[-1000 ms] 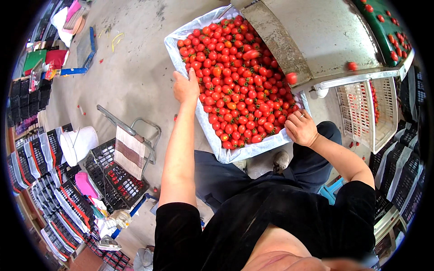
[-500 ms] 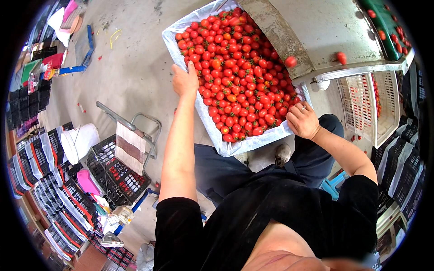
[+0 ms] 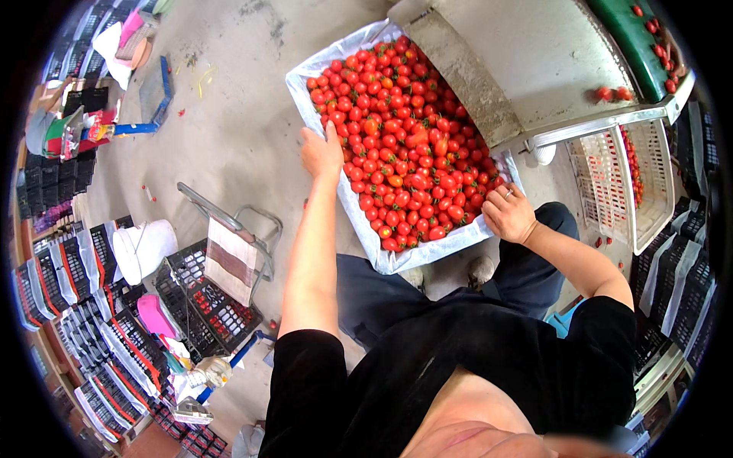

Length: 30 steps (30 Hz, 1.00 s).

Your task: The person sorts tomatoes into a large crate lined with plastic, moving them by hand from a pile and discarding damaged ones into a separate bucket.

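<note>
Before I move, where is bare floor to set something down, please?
Mostly bare floor lies between the blue-edged frame and the tomato crate, beyond the chair. It is crowded at lower left, with a bucket and black crates beside the chair, and at right, near the white crate.

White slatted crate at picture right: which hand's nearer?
Right. The right hand is at the lined bin's lower right corner, left of the white slatted crate; the left hand is farther left, at the bin's left rim.
</note>
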{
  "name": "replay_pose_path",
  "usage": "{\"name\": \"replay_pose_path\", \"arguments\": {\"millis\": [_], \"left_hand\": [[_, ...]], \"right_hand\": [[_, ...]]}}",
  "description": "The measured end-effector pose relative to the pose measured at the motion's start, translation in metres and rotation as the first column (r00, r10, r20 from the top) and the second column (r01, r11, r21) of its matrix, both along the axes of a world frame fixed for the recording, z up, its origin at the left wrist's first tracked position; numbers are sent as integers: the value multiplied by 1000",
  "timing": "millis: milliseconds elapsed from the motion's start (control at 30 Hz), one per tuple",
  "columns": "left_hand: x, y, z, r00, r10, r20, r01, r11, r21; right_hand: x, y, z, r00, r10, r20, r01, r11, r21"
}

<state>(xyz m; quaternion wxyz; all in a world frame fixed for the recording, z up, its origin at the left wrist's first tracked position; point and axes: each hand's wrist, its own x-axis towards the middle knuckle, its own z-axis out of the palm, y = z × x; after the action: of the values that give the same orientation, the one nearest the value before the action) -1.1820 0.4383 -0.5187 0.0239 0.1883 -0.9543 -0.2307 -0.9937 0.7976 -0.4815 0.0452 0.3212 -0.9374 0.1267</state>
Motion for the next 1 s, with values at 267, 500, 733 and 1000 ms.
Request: {"name": "replay_pose_path", "arguments": {"millis": [267, 500, 733, 1000], "left_hand": [[-1, 2, -16, 999, 32, -19, -31, 999, 21], [5, 0, 8, 998, 47, 48, -48, 999, 17], [2, 4, 6, 997, 54, 57, -58, 997, 59], [7, 4, -2, 998, 49, 35, -50, 998, 26]], "right_hand": [[4, 6, -4, 999, 10, -30, -10, 1000, 21], [3, -1, 2, 994, 23, -106, -25, 999, -24], [4, 2, 2, 995, 21, -95, -21, 1000, -1], [11, 3, 0, 993, 23, -115, -26, 999, -28]]}}
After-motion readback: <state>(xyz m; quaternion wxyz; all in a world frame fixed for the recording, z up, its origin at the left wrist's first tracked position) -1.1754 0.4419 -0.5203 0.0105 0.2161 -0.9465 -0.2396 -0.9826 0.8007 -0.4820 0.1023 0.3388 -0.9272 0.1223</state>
